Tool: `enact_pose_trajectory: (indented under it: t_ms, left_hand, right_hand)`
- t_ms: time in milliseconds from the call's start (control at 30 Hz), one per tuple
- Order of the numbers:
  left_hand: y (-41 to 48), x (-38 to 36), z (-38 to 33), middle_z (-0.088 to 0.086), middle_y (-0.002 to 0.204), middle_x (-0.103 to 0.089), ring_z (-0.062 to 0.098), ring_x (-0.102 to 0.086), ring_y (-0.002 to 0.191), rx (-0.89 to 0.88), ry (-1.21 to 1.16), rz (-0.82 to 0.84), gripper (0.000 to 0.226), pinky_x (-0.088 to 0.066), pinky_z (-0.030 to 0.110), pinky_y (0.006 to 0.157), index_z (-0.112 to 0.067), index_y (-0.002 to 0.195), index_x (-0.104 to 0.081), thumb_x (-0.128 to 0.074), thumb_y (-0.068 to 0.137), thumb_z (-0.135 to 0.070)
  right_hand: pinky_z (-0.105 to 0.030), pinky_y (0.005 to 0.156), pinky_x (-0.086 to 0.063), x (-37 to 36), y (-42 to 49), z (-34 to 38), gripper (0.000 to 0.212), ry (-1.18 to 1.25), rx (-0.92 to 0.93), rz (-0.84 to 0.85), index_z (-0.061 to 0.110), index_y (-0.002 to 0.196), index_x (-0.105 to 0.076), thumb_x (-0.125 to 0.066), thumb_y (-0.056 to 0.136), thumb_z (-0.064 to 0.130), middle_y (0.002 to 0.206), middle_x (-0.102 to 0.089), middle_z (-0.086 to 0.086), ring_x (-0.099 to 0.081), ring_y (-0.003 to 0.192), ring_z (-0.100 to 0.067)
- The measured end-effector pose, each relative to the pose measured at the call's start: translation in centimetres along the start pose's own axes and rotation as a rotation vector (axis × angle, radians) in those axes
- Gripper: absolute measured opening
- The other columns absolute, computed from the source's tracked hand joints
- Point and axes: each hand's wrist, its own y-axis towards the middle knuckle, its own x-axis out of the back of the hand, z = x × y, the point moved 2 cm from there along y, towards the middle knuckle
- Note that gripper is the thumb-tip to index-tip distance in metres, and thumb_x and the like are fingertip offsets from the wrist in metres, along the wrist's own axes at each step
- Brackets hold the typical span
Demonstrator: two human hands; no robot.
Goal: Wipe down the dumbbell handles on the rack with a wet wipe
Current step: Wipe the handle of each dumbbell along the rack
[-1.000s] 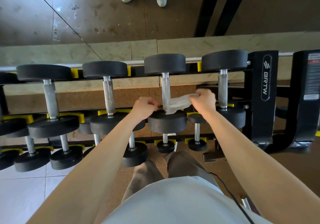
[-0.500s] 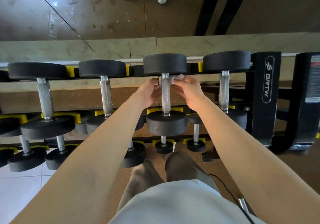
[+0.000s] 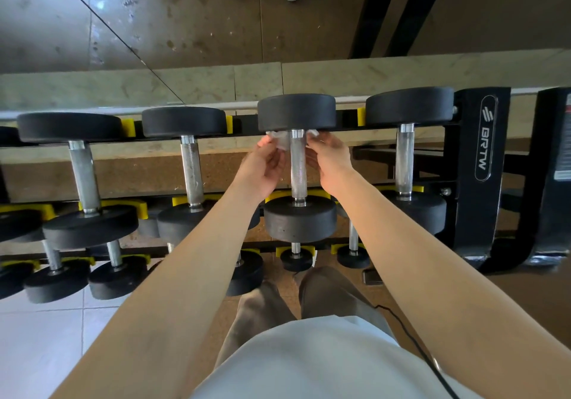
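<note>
1. Dumbbell handle [image 3: 298, 167] now under work is the third from the left on the upper row of the rack [image 3: 477, 167]. It stands in the centre of the frame, a little above the middle, between a far head [image 3: 296, 113] and a near head [image 3: 299, 219], both black.
2. The wet wipe [image 3: 279, 142] is at the upper end of this handle, just under the far head. White pieces show on both sides of the metal. The part between them is hidden, so I judge that it passes behind the handle.
3. The left hand [image 3: 262, 167] pinches the left end of the wet wipe with curled fingers, just beside the handle. The right hand [image 3: 332, 164] pinches the right end in the same way.
4. The step in hand, as I judge it, is to rub this handle with the wipe used like a strap, beginning at the far end.
5. To do it well, hold the wipe tight against the metal and pull the two ends by turns. Move it slowly toward the near head, so that the whole rough length is covered, the hidden side too.
6. The pinch should be firm, because a thin wet cloth may slip or tear on the rough surface. The pull should not be so hard that the dumbbell rolls in its yellow cradle [image 3: 276, 196].
7. The left neighbour handle [image 3: 191, 173] and the right neighbour handle [image 3: 404, 157] are untouched by the hands. I cannot tell if they are already clean.
</note>
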Motion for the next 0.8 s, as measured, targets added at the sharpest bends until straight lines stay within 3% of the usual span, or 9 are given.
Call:
enact_pose_trajectory:
  t_ms: [167,267,400,500,600,733,800]
  left_hand:
    - [-0.5,-0.3,0.6,0.009,0.112,-0.074,0.019,-0.071,0.102,-0.073,0.022,-0.017,0.026,-0.058,0.030,0.089,-0.011,0.118,-0.067,-0.070,0.092,-0.011]
    - [-0.3,-1.7,0.5,0.010,0.105,-0.076,0.020,-0.072,0.097,-0.041,0.164,-0.061,0.021,-0.058,0.034,0.093,-0.009,0.113,-0.069,-0.070,0.092,-0.010]
    - [-0.3,-2.4,0.2,0.007,0.103,-0.077,0.018,-0.074,0.093,-0.012,0.272,-0.158,0.022,-0.060,0.031,0.080,-0.013,0.113,-0.069,-0.072,0.091,-0.016]
    - [-0.3,-1.0,-0.1,0.010,0.112,-0.074,0.022,-0.073,0.100,-0.069,0.123,-0.187,0.029,-0.060,0.035,0.090,-0.013,0.120,-0.064,-0.071,0.093,-0.020]
    - [-0.3,0.7,-0.1,0.010,0.116,-0.073,0.023,-0.072,0.105,-0.151,0.004,-0.171,0.034,-0.057,0.037,0.097,-0.012,0.127,-0.060,-0.068,0.095,-0.018]
    - [-0.5,0.0,0.9,0.009,0.111,-0.076,0.022,-0.074,0.102,-0.156,0.308,-0.081,0.025,-0.058,0.035,0.093,-0.009,0.120,-0.068,-0.067,0.095,-0.016]
    - [-0.6,-0.6,1.2,0.009,0.108,-0.077,0.023,-0.074,0.102,-0.139,0.428,-0.062,0.023,-0.058,0.036,0.092,-0.008,0.118,-0.070,-0.065,0.097,-0.014]
  right_hand:
    - [-0.018,0.067,-0.054,0.3,-0.4,0.7,0.005,0.016,-0.004,-0.083,0.017,0.097,-0.070,-0.067,0.094,0.014,0.093,-0.071,0.001,-0.070,0.083,-0.010]
    - [-0.024,0.082,-0.057,1.5,-0.5,0.3,0.011,0.120,0.080,-0.198,0.016,0.102,-0.068,-0.063,0.094,0.010,0.101,-0.072,-0.004,-0.071,0.091,-0.016]
    - [-0.032,0.091,-0.056,1.5,-0.4,-0.3,0.012,0.096,0.075,-0.224,0.018,0.105,-0.067,-0.062,0.095,0.014,0.104,-0.070,-0.004,-0.069,0.096,-0.018]
    - [-0.034,0.092,-0.053,0.2,-0.2,-0.3,0.011,-0.069,0.028,-0.147,0.019,0.101,-0.072,-0.064,0.095,0.014,0.099,-0.071,0.000,-0.067,0.093,-0.016]
    - [-0.039,0.095,-0.055,-0.5,-0.1,-0.4,0.013,-0.082,0.001,-0.094,0.022,0.093,-0.072,-0.063,0.096,0.012,0.096,-0.072,-0.001,-0.069,0.096,-0.021]
    - [-0.028,0.084,-0.056,1.6,-0.7,-0.3,0.014,0.139,-0.006,-0.275,0.019,0.104,-0.068,-0.058,0.098,0.011,0.098,-0.070,-0.002,-0.068,0.089,-0.016]
    - [-0.031,0.086,-0.058,2.6,-0.6,-0.6,0.011,0.161,0.004,-0.312,0.020,0.101,-0.066,-0.056,0.099,0.015,0.102,-0.071,-0.007,-0.070,0.095,-0.021]
